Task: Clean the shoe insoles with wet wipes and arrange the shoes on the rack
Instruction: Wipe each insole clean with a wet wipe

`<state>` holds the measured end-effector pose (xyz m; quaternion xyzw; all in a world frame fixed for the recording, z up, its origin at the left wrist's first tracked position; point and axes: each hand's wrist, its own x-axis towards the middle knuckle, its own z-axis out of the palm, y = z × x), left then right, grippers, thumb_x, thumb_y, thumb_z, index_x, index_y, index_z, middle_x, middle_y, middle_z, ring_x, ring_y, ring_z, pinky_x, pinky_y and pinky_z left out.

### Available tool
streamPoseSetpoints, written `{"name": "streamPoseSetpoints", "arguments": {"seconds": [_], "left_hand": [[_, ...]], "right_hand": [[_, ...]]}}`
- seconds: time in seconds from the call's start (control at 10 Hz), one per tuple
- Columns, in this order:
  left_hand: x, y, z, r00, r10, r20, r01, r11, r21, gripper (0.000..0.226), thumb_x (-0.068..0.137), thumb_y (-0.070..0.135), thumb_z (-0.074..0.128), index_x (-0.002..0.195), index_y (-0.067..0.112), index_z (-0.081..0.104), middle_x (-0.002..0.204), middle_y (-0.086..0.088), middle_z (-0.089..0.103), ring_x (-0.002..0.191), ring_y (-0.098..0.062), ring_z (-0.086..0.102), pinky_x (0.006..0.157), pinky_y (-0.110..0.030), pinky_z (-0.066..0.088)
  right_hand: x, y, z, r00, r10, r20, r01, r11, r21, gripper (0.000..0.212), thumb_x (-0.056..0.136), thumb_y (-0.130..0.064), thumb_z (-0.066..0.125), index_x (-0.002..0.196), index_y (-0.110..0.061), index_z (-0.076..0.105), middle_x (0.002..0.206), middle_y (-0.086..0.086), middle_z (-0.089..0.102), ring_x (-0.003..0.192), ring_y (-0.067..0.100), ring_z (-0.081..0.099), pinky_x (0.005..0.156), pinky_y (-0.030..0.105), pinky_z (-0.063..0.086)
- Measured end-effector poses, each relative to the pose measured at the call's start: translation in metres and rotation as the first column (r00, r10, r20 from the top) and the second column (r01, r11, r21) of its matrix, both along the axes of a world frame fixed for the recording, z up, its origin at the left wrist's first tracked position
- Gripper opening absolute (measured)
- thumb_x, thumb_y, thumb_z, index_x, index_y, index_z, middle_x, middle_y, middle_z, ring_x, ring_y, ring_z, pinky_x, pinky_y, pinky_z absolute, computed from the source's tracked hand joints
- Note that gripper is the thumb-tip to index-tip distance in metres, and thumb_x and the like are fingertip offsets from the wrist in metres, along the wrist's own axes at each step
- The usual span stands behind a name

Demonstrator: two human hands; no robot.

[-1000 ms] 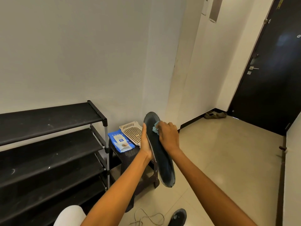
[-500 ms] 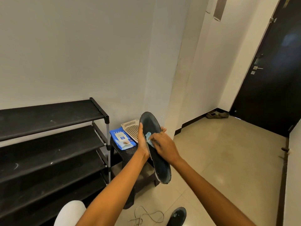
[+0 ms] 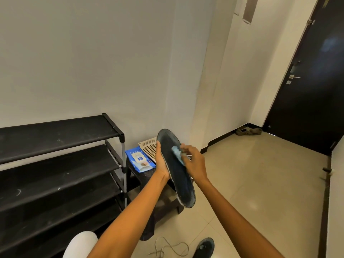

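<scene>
Wiping a dark insole held up in front of the shoe rack.

I see my left hand (image 3: 161, 164) curled round the left edge of the long dark blue-black oval insole (image 3: 176, 170), holding it upright and tilted, while my right hand (image 3: 193, 162) pinches a crumpled light blue wet wipe (image 3: 176, 152) against its upper face. Just behind sits a dark plastic stool (image 3: 162, 205) carrying a blue wipes packet (image 3: 140, 159) and a cream perforated basket (image 3: 149, 148). The black tiered shoe rack (image 3: 55, 164) hems me in on the left; open beige tiled floor (image 3: 260, 183) spreads right toward the dark door (image 3: 312, 86). A loose pale lace (image 3: 167, 247) and a dark shoe (image 3: 204, 247) lie by the bottom edge.
</scene>
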<state>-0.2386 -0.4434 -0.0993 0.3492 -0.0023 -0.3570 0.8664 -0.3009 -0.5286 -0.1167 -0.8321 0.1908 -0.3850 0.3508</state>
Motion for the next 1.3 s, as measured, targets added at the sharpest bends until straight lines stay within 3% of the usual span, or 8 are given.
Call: {"name": "streamPoseSetpoints", "arguments": {"seconds": [0.3,0.4,0.5,0.6,0.7,0.8,1.0,1.3], "left_hand": [[-0.012,-0.011,0.007,0.999,-0.049,-0.013,0.048,0.999,-0.021,0.044,0.091,0.048,0.052,0.094,0.006,0.065,0.081,-0.013,0.070,0.081,-0.021,0.065,0.077,-0.034,0.050],[-0.004,-0.002,0.003,0.908,-0.201,-0.368,-0.014,0.862,-0.506,0.032,0.095,0.028,0.053,0.099,-0.004,0.056,0.095,-0.013,0.066,0.090,-0.018,0.068,0.085,-0.025,0.053],[0.001,0.000,-0.008,0.987,0.124,0.105,-0.145,0.964,0.223,0.046,0.096,0.046,0.043,0.084,0.005,0.059,0.066,-0.009,0.068,0.055,-0.011,0.068,0.053,-0.017,0.055],[0.003,-0.003,-0.022,0.992,-0.124,-0.038,0.120,0.988,-0.094,0.063,0.087,0.064,0.044,0.087,0.006,0.068,0.073,-0.012,0.069,0.063,-0.019,0.068,0.060,-0.028,0.055],[0.005,-0.012,-0.025,0.999,-0.032,0.030,0.031,0.999,0.027,0.062,0.084,0.067,0.046,0.071,0.012,0.070,0.066,-0.006,0.065,0.060,-0.016,0.063,0.059,-0.028,0.051],[0.007,0.000,-0.012,0.998,-0.041,0.052,0.038,0.997,0.068,0.057,0.089,0.063,0.040,0.057,0.020,0.060,0.050,0.003,0.058,0.038,-0.006,0.056,0.039,-0.018,0.046],[0.002,0.001,-0.019,0.991,-0.108,-0.084,0.097,0.987,-0.128,0.079,0.082,0.071,0.043,0.113,0.001,0.063,0.100,-0.016,0.068,0.089,-0.027,0.066,0.091,-0.040,0.050],[0.012,-0.012,-0.022,1.000,-0.007,-0.022,0.007,1.000,-0.020,0.055,0.092,0.061,0.039,0.098,0.012,0.064,0.099,-0.012,0.072,0.076,-0.016,0.071,0.064,-0.032,0.058]], "right_hand": [[0.043,-0.012,0.033,0.973,-0.189,-0.131,0.151,0.956,-0.253,0.025,0.094,-0.013,0.051,0.114,-0.012,0.067,0.104,0.012,0.061,0.096,0.023,0.054,0.073,0.021,0.035],[0.036,0.010,0.004,0.978,-0.028,-0.205,-0.072,0.883,-0.463,0.020,0.092,-0.014,0.053,0.100,-0.010,0.071,0.091,0.010,0.062,0.088,0.023,0.053,0.071,0.027,0.039],[0.014,0.010,-0.015,0.963,0.067,-0.261,-0.212,0.787,-0.579,0.017,0.089,-0.015,0.057,0.097,-0.011,0.072,0.090,0.007,0.065,0.085,0.021,0.055,0.075,0.028,0.041],[0.009,-0.009,-0.014,0.969,-0.120,-0.215,-0.025,0.822,-0.569,0.018,0.088,-0.018,0.061,0.103,-0.013,0.071,0.095,0.006,0.066,0.089,0.022,0.053,0.069,0.024,0.034],[0.012,-0.004,-0.012,0.952,-0.252,-0.174,0.148,0.877,-0.458,0.022,0.092,-0.020,0.057,0.109,-0.013,0.068,0.101,0.007,0.064,0.096,0.021,0.051,0.070,0.023,0.036],[0.002,0.022,-0.021,0.982,-0.022,-0.187,-0.079,0.853,-0.515,0.017,0.088,-0.016,0.060,0.098,-0.011,0.071,0.090,0.008,0.066,0.093,0.024,0.057,0.071,0.030,0.048],[-0.018,-0.003,-0.036,0.949,-0.231,-0.215,0.170,0.948,-0.269,0.023,0.092,-0.022,0.058,0.112,-0.013,0.061,0.108,0.006,0.060,0.094,0.017,0.052,0.070,0.019,0.041],[-0.009,-0.012,0.003,0.969,-0.238,0.068,0.237,0.971,0.032,0.013,0.087,-0.012,0.064,0.100,-0.009,0.065,0.102,0.006,0.063,0.084,0.012,0.058,0.067,0.015,0.048]]}}
